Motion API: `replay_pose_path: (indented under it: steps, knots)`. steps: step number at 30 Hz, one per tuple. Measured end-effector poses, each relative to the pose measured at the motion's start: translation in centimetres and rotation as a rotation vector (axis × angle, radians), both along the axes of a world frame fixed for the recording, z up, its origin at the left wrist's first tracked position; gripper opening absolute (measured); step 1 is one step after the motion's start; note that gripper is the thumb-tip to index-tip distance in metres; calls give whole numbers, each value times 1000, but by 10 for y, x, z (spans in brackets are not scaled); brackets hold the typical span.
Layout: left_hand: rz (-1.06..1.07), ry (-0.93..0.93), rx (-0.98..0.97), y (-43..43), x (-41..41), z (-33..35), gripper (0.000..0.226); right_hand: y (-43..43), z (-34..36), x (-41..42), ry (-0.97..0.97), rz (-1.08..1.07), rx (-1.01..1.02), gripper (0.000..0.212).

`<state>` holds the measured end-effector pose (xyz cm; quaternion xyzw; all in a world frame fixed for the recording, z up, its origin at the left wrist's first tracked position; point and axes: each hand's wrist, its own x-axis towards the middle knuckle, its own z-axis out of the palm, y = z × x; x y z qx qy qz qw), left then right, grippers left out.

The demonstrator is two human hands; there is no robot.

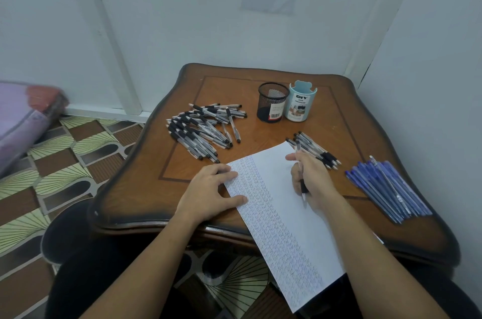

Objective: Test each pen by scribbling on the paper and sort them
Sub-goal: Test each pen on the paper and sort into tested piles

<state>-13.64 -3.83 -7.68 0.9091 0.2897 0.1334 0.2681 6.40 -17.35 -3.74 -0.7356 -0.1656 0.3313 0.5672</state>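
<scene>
Left hand (208,189): palm down, fingers straight and spread. They lie flat across the counter (227,89) and the left edge of the paper (273,183), with the thumb tip on the sheet. It presses and grasps nothing.
Right hand (314,178): its heel rests on the paper's right part, and the fingers are curled tight round a pen (303,189).
Pen: slim clear barrel with a black rubber grip, held steeply. Its tip points down at the sheet's blank part and its back end sticks up above the knuckles.
Paper: a white sheet lying at a slant, its near end hanging over the counter's front edge. The left strip is dense with rows of small blue scribbles.
Counter: glossy brown wood with a wavy dark rim and an inlaid line border.
Black-grip pile (203,131): many clear pens heaped crisscross at the back left.
Small group (322,153): a few similar pens side by side, just behind the right hand.
Blue pens (388,188): translucent barrels, roughly parallel, near the right rim.
Mesh cup (272,102): a black wire cylinder, upright.
Desk organizer (300,105): a pale blue round tub with a "DIY" label, just beside the cup.
</scene>
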Motion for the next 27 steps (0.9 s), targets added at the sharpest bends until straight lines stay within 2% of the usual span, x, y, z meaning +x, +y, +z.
replay_pose_path:
  steps: [2,6,8,10,14,17,19,20,23,25,27]
  knots:
    - [2,-1,-5,0,0,0,71,8,5,17,-53,32,-80,26]
    - [6,-9,-19,0,-1,1,71,21,21,57,-703,213,-403,15]
    - [7,-22,-21,1,-1,0,71,26,26,74,-919,235,-531,36]
    - [9,-34,-10,1,0,0,70,29,24,84,-991,240,-606,48]
    - [21,-50,-8,2,0,0,69,34,10,91,-1073,292,-787,36]
    - [26,-43,-14,3,0,0,70,42,12,82,-1196,224,-741,29]
    - [26,-36,-15,2,0,0,71,55,14,70,-1206,254,-614,28]
    - [24,-35,-13,2,0,0,71,64,14,63,-1149,298,-539,26]
    - [17,-38,-7,2,-1,2,71,98,12,33,-843,417,-364,27]
    - [16,-42,-2,2,0,1,71,120,5,13,-710,405,-316,36]
    - [16,-47,12,2,0,1,71,137,-4,0,-679,346,-328,36]
